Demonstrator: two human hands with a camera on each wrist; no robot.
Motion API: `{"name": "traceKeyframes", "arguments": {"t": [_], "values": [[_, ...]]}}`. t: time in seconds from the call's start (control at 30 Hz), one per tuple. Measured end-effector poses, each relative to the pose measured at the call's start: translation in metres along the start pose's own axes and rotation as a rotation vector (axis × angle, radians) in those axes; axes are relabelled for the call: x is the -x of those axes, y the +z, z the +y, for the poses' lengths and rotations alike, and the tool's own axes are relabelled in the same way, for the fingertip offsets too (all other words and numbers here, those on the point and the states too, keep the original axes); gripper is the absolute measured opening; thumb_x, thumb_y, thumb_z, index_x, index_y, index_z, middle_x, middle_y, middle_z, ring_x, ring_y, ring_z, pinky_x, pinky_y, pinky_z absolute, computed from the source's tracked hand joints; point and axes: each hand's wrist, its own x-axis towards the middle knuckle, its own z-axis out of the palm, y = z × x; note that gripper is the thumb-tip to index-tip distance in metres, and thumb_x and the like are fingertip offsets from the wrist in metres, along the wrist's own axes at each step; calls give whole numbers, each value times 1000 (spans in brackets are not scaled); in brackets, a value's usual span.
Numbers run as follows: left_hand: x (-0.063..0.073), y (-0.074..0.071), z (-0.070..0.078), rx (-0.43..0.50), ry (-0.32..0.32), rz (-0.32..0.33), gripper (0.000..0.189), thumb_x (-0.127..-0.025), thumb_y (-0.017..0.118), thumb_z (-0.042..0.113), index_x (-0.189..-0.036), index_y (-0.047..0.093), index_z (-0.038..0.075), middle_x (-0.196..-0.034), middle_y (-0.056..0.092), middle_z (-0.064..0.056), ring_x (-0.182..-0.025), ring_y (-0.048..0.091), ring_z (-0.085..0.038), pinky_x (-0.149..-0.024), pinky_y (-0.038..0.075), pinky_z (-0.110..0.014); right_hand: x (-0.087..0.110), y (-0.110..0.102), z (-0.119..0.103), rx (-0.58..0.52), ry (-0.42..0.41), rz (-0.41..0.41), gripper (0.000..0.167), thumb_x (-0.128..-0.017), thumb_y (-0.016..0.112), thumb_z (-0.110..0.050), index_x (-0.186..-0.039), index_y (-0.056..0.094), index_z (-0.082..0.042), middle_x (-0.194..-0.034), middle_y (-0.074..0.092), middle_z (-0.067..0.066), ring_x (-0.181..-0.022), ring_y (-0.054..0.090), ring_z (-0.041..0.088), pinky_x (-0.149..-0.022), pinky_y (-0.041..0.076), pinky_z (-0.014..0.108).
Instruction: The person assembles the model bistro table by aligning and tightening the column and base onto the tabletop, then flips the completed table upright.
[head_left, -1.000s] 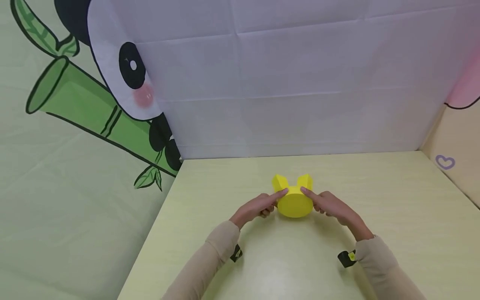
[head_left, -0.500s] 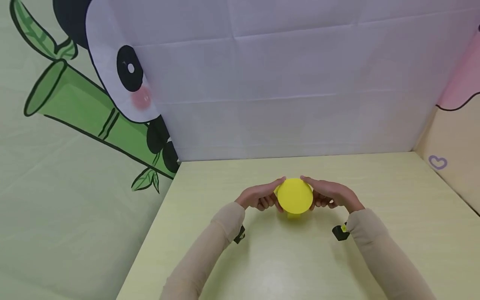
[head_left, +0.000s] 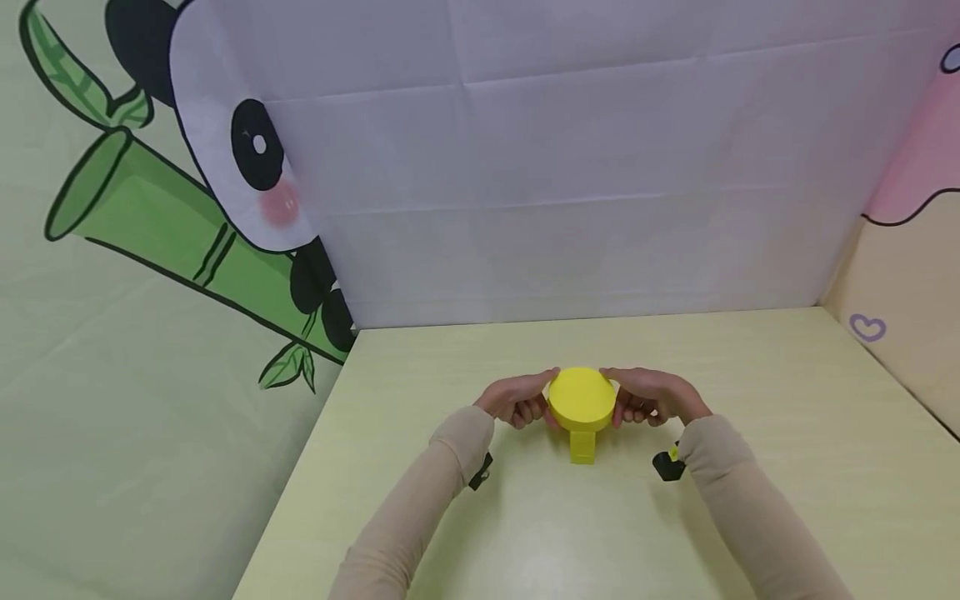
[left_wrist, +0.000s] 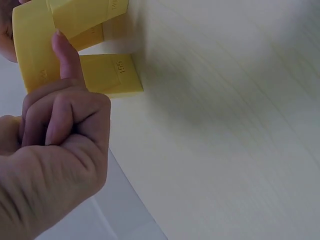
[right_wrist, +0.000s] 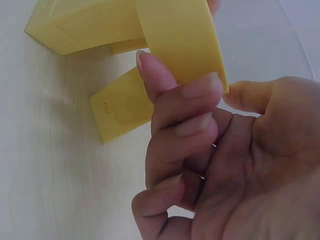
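Observation:
A small yellow stool-shaped toy (head_left: 582, 397) with a round flat top and blocky legs stands upright on the table. One leg points toward me in the head view. My left hand (head_left: 517, 398) grips the left side of the round top, thumb at its upper edge. From the right, my right hand (head_left: 651, 395) holds the opposite side the same way. Embossed marks show on the legs of the toy stool (left_wrist: 112, 75) in the left wrist view. In the right wrist view, an index fingertip touches the side of the toy stool (right_wrist: 182, 40), while the other fingers curl.
The pale wood-grain table (head_left: 525, 533) meets a white cloth backdrop (head_left: 570, 192) at its far edge. Cartoon panda and bamboo (head_left: 165, 208) are printed on the left cloth. Small dark devices (head_left: 669, 465) sit at both wrists.
The toy stool has turned over: its legs pointed up and away, and now the round top is up with legs on the table. Both hands have shifted with it.

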Motion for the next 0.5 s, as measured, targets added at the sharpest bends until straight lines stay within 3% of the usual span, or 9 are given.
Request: {"name": "traceKeyframes", "arguments": {"t": [0.33, 0.5], "values": [[-1, -2, -1, -12, 26, 2, 95, -106, 28, 68, -114, 71, -16, -51, 27, 7, -44, 18, -6, -45, 18, -22, 0, -1, 0, -8, 0, 6, 78, -107, 29, -61, -79, 73, -3, -64, 54, -1, -60, 43, 12, -58, 28, 28], [3, -2, -3, -42, 68, 57, 97, -104, 29, 72, -105, 76, -13, -50, 31, 6, -43, 19, -6, -44, 18, -22, 3, -2, 2, -24, -18, 38, 77, -107, 31, -62, -80, 73, -3, -65, 54, -1, -61, 42, 12, -58, 25, 27]]}}
